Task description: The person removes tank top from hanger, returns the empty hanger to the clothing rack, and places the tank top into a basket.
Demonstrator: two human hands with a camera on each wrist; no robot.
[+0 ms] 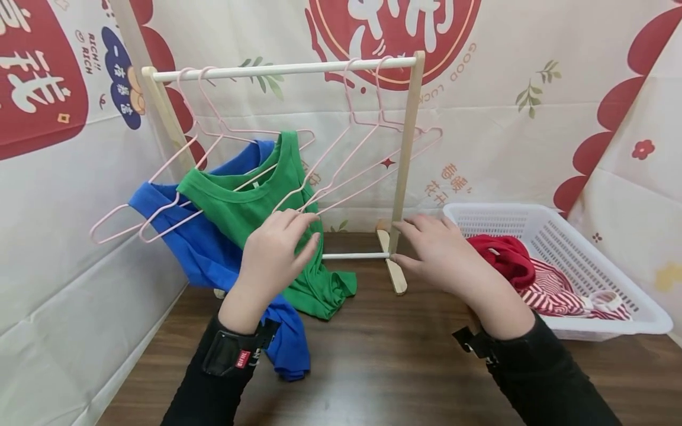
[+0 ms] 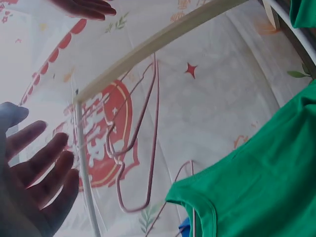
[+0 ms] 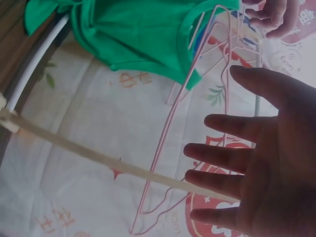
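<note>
My left hand point(image 1: 274, 254) is raised in front of the green sleeveless top point(image 1: 229, 207), fingers spread and holding nothing. Near the right post of the rack, my right hand point(image 1: 444, 251) hovers with its palm and spread fingers bare in the right wrist view. The green top hangs on a pink hanger at the left of the rail, its hem reaching down to the table. Behind it a blue garment point(image 1: 213, 260) hangs from another pink hanger. Two bare pink hangers point(image 1: 349, 103) hang toward the rail's right end; their lower wires pass close behind the left fingers.
A small wooden rack with a white rail point(image 1: 298, 68) stands on the brown table point(image 1: 373, 367). At the right, a white plastic basket point(image 1: 602, 254) holds a red garment point(image 1: 503, 257) and a red-and-white striped one point(image 1: 556, 290). Printed cloth point(image 1: 495, 148) encloses the back and sides.
</note>
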